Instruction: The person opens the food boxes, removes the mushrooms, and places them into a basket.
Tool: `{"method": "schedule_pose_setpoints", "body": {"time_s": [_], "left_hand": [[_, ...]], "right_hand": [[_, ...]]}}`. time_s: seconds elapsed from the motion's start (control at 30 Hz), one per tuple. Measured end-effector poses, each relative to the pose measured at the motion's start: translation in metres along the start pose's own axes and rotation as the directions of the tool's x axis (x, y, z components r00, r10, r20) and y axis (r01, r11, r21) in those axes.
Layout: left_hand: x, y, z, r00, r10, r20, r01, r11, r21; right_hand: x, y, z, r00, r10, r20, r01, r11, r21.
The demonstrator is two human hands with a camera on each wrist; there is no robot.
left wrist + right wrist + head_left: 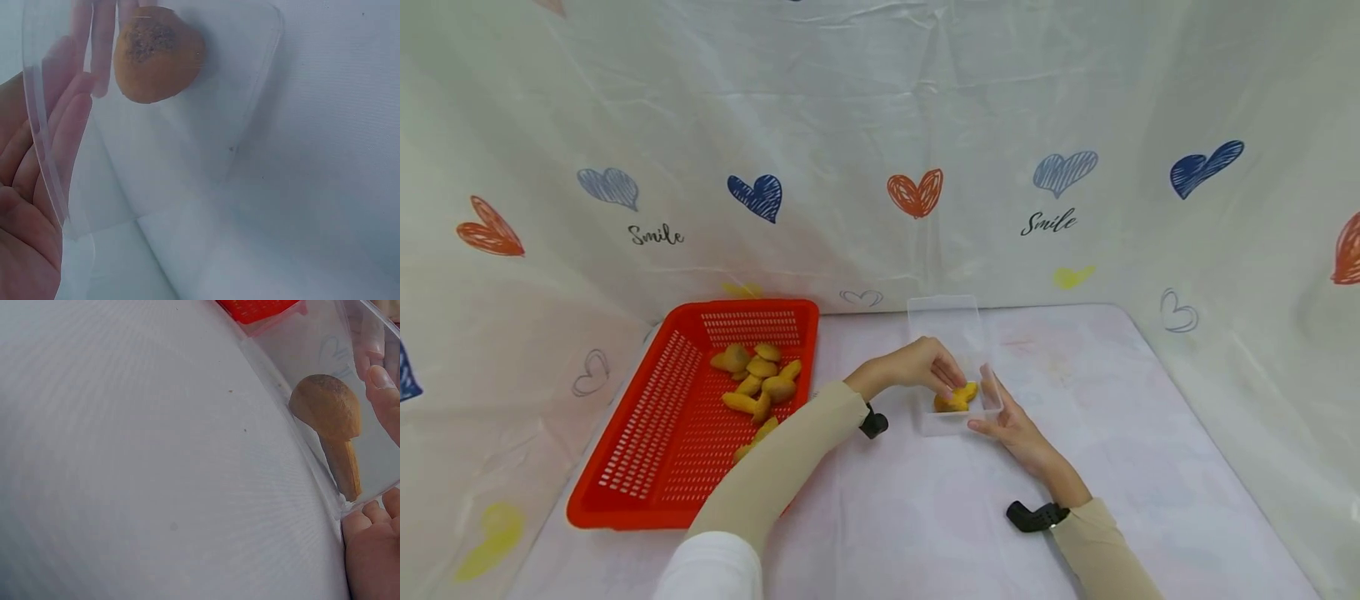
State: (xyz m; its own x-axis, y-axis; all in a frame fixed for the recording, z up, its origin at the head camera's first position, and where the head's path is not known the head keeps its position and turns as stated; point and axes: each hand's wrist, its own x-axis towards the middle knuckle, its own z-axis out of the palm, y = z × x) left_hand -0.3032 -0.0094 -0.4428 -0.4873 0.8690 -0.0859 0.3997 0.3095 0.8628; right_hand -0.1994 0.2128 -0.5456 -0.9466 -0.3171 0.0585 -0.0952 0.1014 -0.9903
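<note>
A yellow-brown mushroom (953,406) lies in a clear plastic box (942,427) on the table, its cap (159,56) facing the left wrist camera. Over the box, my left hand (921,364) reaches in with bent fingers hanging just above the mushroom. In the right wrist view a gap shows between those fingers and the mushroom (328,409). My right hand (1018,433) grips the box at its right near corner, thumb along the front and fingers against the right wall. The box's hinged lid (943,317) stands raised at the back.
To the left stands a red perforated basket (655,450) with several more mushrooms (762,368) in it. My left forearm crosses its near right edge. A pale cloth covers the table (880,517), and a curtain printed with hearts (850,100) hangs behind.
</note>
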Motion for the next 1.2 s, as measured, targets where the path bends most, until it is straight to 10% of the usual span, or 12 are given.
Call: {"method": "schedule_pose_setpoints", "body": {"time_s": [0.4,0.7,1.2], "left_hand": [[0.005,0.002,0.004,0.999,-0.036,-0.005,0.036,0.99,0.134],[0.005,0.004,0.009,0.996,-0.087,-0.023,0.09,0.933,0.347],[0.007,0.004,0.015,0.992,-0.123,-0.035,0.127,0.903,0.411]], "right_hand": [[0.0,-0.001,0.0,1.0,-0.004,-0.008,0.004,1.0,0.011],[0.001,0.001,0.0,1.0,-0.002,0.0,0.002,1.0,-0.003],[-0.001,-0.003,0.0,1.0,0.007,0.0,-0.007,1.0,0.002]]}}
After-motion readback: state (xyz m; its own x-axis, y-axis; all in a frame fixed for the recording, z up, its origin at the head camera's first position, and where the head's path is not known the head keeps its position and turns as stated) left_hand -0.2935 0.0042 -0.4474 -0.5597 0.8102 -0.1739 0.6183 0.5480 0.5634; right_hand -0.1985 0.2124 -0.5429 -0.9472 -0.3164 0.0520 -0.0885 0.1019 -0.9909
